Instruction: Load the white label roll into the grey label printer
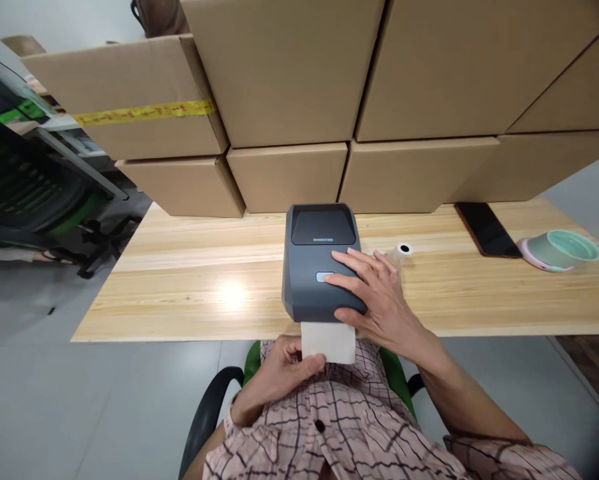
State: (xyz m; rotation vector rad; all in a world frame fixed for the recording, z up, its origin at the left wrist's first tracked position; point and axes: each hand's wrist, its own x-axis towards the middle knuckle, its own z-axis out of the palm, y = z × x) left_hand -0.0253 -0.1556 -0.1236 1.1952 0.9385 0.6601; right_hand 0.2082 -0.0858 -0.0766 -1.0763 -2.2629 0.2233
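A dark grey label printer (pixel 304 287) stands at the front edge of the wooden table, with a blank white label strip (pixel 332 341) coming out of its front. My left hand (pixel 284 370) pinches the lower left corner of this strip between thumb and fingers, below the table edge. Spread over the printer's right side, my right hand (pixel 374 293) has a fingertip at the light-coloured button (pixel 323 277). Its thumb rests near the printer's front lip. Just behind the right hand lies a small roll (pixel 404 249) with a dark core, partly hidden by the fingers.
Stacked cardboard boxes (pixel 287 177) line the back of the table (pixel 179 280). To the right lie a black phone (pixel 487 229) and a mint-green cup (pixel 562 250) on a pink base. A black office chair (pixel 34 180) is at the left.
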